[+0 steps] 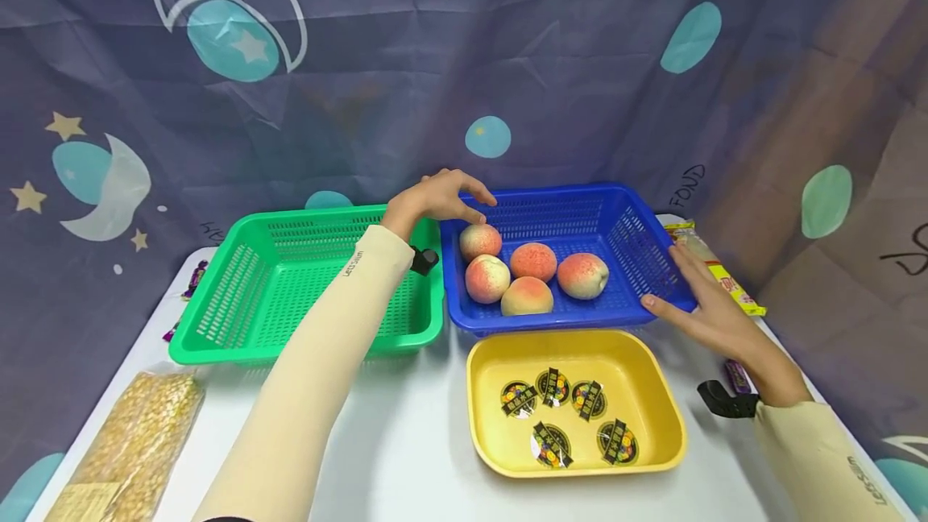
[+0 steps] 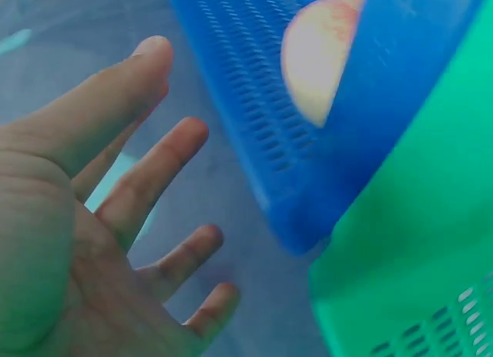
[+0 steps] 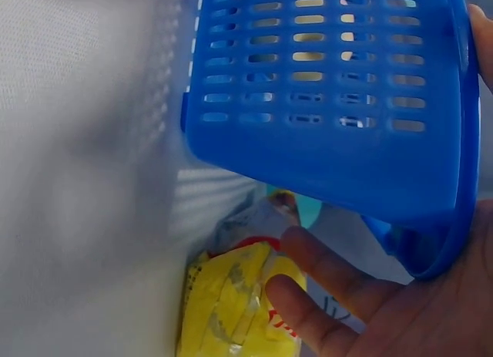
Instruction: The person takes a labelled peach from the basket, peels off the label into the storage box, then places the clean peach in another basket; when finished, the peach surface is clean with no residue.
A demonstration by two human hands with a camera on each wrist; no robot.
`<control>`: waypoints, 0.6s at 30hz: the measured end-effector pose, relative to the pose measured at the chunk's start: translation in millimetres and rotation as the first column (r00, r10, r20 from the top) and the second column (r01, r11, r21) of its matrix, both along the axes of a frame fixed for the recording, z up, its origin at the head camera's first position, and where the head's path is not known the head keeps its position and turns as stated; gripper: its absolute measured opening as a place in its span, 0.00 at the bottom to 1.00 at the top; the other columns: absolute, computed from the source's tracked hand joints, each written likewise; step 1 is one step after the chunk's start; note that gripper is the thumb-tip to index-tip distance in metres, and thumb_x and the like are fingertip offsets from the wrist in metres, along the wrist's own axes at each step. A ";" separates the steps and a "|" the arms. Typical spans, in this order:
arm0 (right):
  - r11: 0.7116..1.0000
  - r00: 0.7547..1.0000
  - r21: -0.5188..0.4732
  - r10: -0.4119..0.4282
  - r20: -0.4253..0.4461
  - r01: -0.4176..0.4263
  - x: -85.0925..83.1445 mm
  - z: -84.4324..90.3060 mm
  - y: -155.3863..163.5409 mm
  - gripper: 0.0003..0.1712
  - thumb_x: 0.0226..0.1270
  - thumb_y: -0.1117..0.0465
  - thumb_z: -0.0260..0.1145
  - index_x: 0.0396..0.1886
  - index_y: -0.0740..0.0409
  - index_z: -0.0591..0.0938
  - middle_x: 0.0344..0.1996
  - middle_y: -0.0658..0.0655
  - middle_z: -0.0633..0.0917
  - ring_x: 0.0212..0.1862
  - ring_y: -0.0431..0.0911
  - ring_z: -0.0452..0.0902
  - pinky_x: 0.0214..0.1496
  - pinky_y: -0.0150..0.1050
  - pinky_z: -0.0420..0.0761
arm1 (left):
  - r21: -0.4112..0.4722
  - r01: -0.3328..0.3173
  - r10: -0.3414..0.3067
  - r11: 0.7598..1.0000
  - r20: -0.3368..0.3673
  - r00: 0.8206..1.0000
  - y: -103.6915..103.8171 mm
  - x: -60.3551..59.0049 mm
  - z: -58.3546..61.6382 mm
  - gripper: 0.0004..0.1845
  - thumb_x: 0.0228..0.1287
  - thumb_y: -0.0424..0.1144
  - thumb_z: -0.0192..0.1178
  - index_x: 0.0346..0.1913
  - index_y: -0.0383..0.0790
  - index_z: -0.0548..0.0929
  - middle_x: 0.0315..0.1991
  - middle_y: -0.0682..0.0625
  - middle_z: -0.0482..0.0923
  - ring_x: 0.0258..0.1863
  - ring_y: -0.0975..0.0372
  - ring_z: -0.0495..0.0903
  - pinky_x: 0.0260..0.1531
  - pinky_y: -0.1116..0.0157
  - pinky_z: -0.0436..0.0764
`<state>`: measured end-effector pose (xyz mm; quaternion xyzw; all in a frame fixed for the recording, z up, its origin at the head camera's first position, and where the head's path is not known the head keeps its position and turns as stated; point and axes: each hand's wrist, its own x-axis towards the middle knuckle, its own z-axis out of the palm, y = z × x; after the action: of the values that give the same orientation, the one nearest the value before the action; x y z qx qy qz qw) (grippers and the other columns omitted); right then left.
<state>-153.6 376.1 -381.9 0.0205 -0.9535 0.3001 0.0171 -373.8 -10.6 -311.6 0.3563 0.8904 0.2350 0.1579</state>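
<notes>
- As both hands close in on the blue basket (image 1: 623,224), a person in cream sleeves appears to be at the step of taking hold of it, one hand to each side.
- Left hand (image 1: 435,196) hovers over the basket's back left corner, fingers spread and loosely bent; the left wrist view shows the palm open (image 2: 92,241) and clear of the rim, gripping nothing.
- Right hand (image 1: 706,304) lies flat against the basket's right wall, fingers straight; the right wrist view shows that corner (image 3: 431,241) resting against the palm, not clasped.
- Five peaches (image 1: 532,264) sit loose inside the blue basket, which stands on the white table (image 1: 406,441), just beside the green basket (image 1: 239,280) and behind the yellow tray (image 1: 652,393) of wrapped sweets (image 1: 554,387).
- A yellow snack packet (image 1: 718,268) lies just beyond the right hand; a bag of corn kernels (image 1: 138,441) rests at the table's near left.
- Judged from this, the next move calls for the left hand to drop onto the rim and both to grip evenly, keeping the basket level so the fruit does not roll.
</notes>
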 end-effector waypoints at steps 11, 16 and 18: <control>1.000 0.999 0.006 0.015 0.039 -0.015 -13.3 14.3 8.0 0.56 0.73 0.43 0.61 0.84 0.56 0.38 0.82 0.67 0.36 0.79 0.75 0.35 0.70 0.81 0.45 | 0.134 0.035 -0.022 0.990 -0.094 0.995 -56.8 54.1 19.0 0.19 0.69 0.50 0.65 0.62 0.56 0.84 0.66 0.56 0.79 0.72 0.54 0.62 0.73 0.44 0.60; 0.997 0.999 0.078 -0.025 0.026 0.023 -16.5 23.9 5.9 0.51 0.76 0.41 0.55 0.83 0.63 0.43 0.81 0.73 0.42 0.78 0.78 0.37 0.69 0.82 0.42 | 0.206 -0.021 0.046 0.978 -0.118 0.992 -83.4 78.4 12.1 0.22 0.69 0.51 0.65 0.64 0.53 0.83 0.70 0.54 0.75 0.73 0.52 0.61 0.71 0.42 0.59; 0.995 0.999 0.093 -0.041 -0.010 0.042 -18.7 27.2 0.5 0.50 0.77 0.41 0.54 0.82 0.65 0.46 0.80 0.74 0.44 0.77 0.80 0.38 0.67 0.83 0.41 | 0.230 -0.064 0.097 0.971 -0.133 0.986 -93.2 86.3 7.7 0.21 0.71 0.52 0.63 0.64 0.54 0.82 0.71 0.54 0.74 0.74 0.52 0.60 0.71 0.40 0.57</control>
<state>-172.3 376.6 -354.7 0.0028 -0.9667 0.2546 0.0261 -287.5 -103.8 -304.0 0.3514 0.8809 0.3143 0.0426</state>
